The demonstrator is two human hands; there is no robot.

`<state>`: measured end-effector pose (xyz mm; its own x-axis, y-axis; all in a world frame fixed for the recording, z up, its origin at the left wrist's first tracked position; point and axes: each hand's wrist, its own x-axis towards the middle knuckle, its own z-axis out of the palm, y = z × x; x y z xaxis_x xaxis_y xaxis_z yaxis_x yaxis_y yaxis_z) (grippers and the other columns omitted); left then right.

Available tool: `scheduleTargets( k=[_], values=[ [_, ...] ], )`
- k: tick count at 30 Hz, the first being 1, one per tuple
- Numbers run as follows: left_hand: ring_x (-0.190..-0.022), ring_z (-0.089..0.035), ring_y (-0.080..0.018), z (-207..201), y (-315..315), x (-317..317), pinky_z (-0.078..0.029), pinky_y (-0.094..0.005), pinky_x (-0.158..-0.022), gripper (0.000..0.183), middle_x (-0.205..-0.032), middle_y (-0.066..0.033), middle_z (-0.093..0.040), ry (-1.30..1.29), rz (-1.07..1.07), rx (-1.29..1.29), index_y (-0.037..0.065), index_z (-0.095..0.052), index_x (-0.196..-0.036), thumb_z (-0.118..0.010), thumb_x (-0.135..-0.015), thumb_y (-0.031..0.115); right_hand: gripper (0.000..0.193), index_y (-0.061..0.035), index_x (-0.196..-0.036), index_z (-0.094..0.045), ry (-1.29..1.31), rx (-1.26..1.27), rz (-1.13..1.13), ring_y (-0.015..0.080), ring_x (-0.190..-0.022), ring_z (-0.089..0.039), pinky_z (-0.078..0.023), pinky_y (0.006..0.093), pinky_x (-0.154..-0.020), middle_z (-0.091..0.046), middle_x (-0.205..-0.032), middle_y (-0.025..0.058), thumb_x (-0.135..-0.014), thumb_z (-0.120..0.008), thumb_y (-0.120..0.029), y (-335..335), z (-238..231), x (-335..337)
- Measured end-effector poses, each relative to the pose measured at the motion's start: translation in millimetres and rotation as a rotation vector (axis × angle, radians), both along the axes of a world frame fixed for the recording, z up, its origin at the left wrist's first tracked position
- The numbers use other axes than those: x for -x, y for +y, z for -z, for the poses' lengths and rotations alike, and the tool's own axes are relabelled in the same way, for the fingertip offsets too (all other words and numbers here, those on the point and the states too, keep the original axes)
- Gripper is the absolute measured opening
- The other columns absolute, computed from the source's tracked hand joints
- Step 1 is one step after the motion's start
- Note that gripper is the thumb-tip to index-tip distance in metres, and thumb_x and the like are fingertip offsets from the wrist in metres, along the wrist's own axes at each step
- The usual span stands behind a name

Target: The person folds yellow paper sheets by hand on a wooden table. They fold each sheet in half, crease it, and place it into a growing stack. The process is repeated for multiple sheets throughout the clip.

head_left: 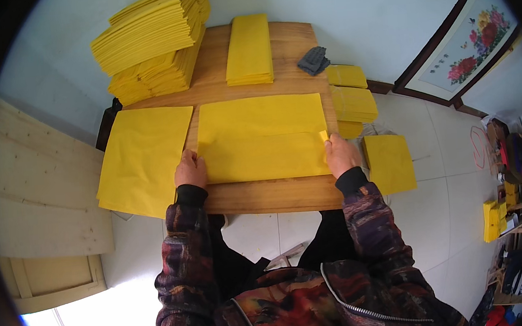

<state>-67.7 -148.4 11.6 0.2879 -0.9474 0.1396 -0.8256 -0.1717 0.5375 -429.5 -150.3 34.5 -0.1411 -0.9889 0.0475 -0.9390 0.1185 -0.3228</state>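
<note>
Lying flat at the centre of the wooden bench (270,197): one yellow sheet (260,116), oblong, wider than deep, a crosswise line at about mid-depth. Left hand (191,170), at the sheet's eight o'clock: fingers curled nearly closed, thumb on top, holding the left edge. Right hand (341,154), at four o'clock: closed in a pinch on the right edge, a small yellow flap standing up beside the thumb. About the sheet: at nine o'clock, a broad yellow pile (143,154), just beside it; between ten and eleven, a tall stack (145,39) of folded yellow pieces, uneven; at twelve, a narrow yellow stack (249,47); at one, a crumpled grey cloth (313,61). Beyond the bench's right edge: yellow bundles (353,104) between two and three o'clock; a squarish yellow stack (389,164) between three and four.
</note>
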Motion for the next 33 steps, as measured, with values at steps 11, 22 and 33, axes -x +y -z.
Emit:
scheduleTargets(
  k=[11, 22, 33],
  values=[
    [-0.079, -0.063, -0.0395, -2, -2, 10, -0.049, -0.0481, -0.068, 0.015, -0.082, -0.0194, -0.066, -0.078, -0.060, -0.046, 0.008, -0.054, -0.088, -0.056, -0.084, 0.022, 0.024, -0.0059, -0.096, -0.057, 0.014, -0.071, 0.121, 0.0386, -0.081, -0.064, -0.049, 0.0503, -0.069, -0.067, -0.083, 0.0175, -0.090, -0.057, -0.029, 2, -10, -11],
    [-0.079, -0.063, -0.0394, -2, -4, 12, -0.049, -0.0484, -0.069, 0.014, -0.083, -0.0199, -0.066, -0.145, -0.067, -0.029, 0.009, -0.055, -0.088, -0.056, -0.083, 0.022, 0.014, -0.0046, -0.094, -0.062, 0.190, 0.207, -0.038, 0.0303, -0.097, -0.054, -0.046, 0.0451, -0.082, -0.058, -0.096, 0.0104, -0.083, -0.057, -0.012, -2, 0, -27],
    [-0.075, -0.063, -0.0406, 2, -3, 11, -0.049, -0.0490, -0.066, 0.013, -0.079, -0.0197, -0.066, -0.153, -0.062, -0.005, 0.008, -0.054, -0.087, -0.057, -0.084, 0.020, 0.072, 0.0023, -0.139, -0.039, 0.127, 0.021, -0.043, 0.0350, -0.142, -0.021, -0.013, 0.0493, -0.116, -0.030, -0.150, 0.0185, -0.088, -0.060, -0.044, 30, 11, -66]
  ],
)
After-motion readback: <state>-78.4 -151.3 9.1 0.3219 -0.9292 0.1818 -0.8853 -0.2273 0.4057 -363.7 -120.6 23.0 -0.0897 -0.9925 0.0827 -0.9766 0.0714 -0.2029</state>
